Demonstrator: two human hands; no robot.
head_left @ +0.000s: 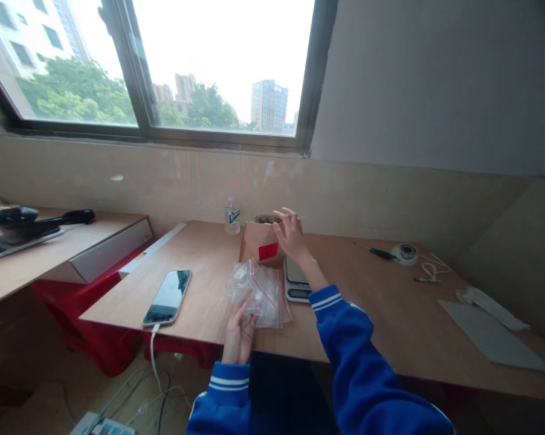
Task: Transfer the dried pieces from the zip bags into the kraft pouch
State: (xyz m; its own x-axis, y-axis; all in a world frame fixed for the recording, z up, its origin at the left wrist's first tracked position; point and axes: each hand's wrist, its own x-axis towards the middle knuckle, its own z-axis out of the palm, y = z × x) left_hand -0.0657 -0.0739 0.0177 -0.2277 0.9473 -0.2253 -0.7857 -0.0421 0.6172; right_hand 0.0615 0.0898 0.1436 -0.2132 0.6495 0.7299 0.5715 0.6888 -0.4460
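Observation:
My left hand [240,329] is at the table's front, its fingers curled at the near left edge of some clear plastic zip bags [266,302] with a red seal line. My right hand [291,234] is raised by the right side of a brown cardboard box [253,241] with a red label, fingers apart and nothing visible in them. A round container [266,219] shows at the box's top; its contents are too small to make out. Under my right wrist lies a small digital scale [295,278], partly hidden by the arm.
A clear bottle [232,217] stands against the wall. A phone [168,298] on a charging cable lies to the left. Towards the right are a screwdriver [381,253], a white dome camera [406,254] with its cord, and a grey board [490,335]. Red stools [91,314] stand below.

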